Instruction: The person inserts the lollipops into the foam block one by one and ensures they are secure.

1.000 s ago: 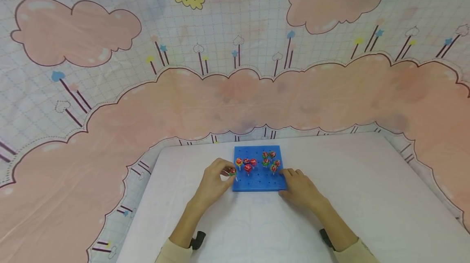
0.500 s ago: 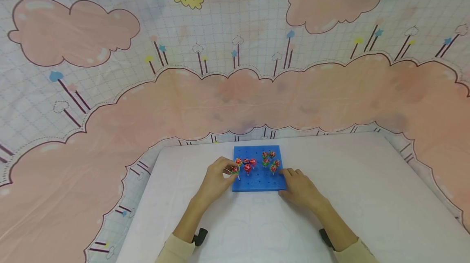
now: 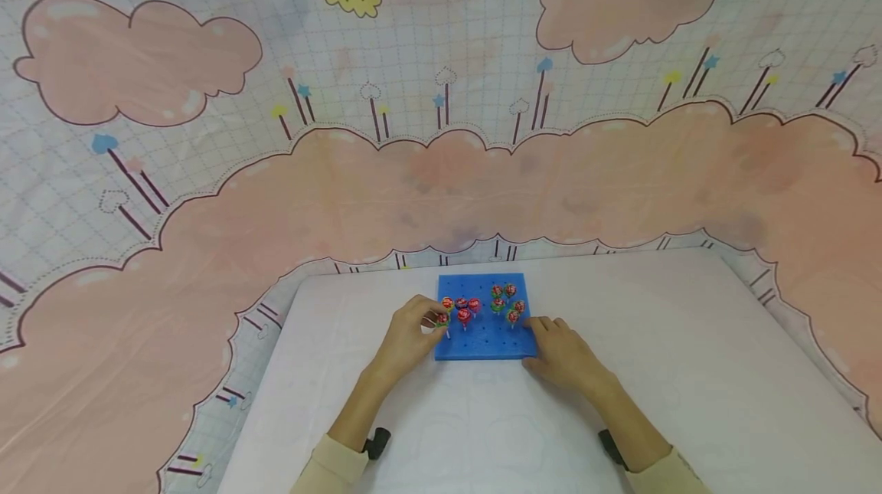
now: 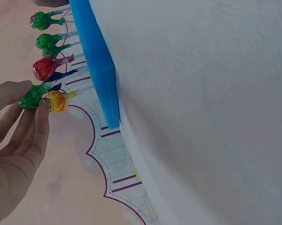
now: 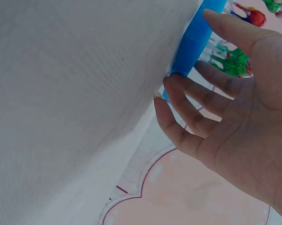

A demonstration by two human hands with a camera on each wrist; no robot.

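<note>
My left hand (image 3: 408, 337) pinches a green-wrapped lollipop (image 4: 33, 97) by its head between thumb and fingers, over the left side of the blue board (image 3: 475, 349). The lollipop's white stick points down at the board in the head view. Beside it stand a yellow lollipop (image 4: 59, 101) and several red-wrapped ones, such as the red lollipop (image 3: 464, 315). My right hand (image 3: 565, 354) holds the board's right edge near the front corner, with the thumb toward the front and the curved fingers along the side (image 5: 190, 47).
Several green-and-red lollipops (image 3: 498, 305) stand upright in the board's right half. Small holes dot the board. It lies on a white-covered table (image 3: 661, 325), with a cloud-patterned cloth (image 3: 441, 188) hanging behind.
My left hand has moved slightly right, bringing the green lollipop from the board's left edge to over its surface. My right hand stays at the board's right edge.
</note>
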